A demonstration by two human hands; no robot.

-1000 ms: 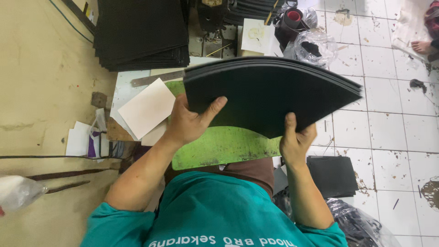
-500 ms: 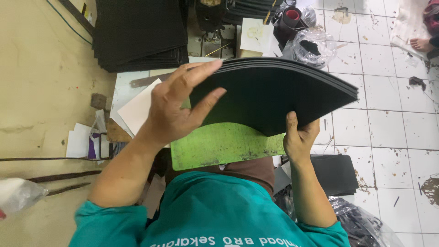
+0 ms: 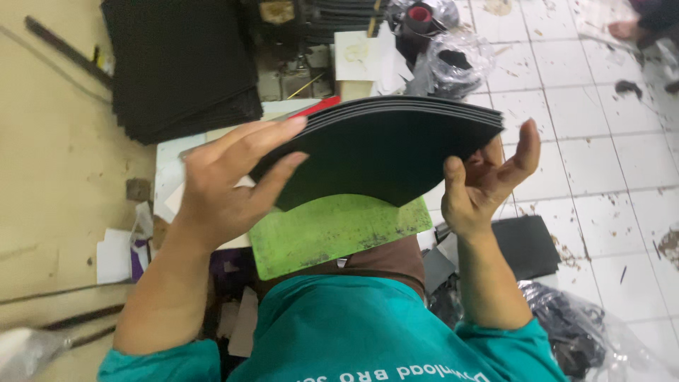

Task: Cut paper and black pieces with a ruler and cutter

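Black sheets [image 3: 385,152], a thin stack of flexible dark material bowed into an arch, are being held up in the air between the person's two hands, above a green cutting mat [image 3: 332,233] that is lying across the lap. The left hand [image 3: 226,187] is resting flat on the near left part of the stack, fingers [image 3: 265,138] spread long over the top sheet and thumb running under the lower edge, so its grip is loosely clamped on the stack rather than pinching hard. The right hand [image 3: 484,180] is propping the right end: the thumb is pressing up against the edge while the other fingers are splayed apart and curling in the air, so this grip is open and only touching the sheets.

As a judgement, the step in hand is squaring or fanning the stack, with the layered edges showing along the top. A next move would call for firmer hold from the right hand, since the bowed sheets could spring or slide apart.

A larger pile of black sheets [image 3: 184,64] is lying on the floor at the upper left, well apart.
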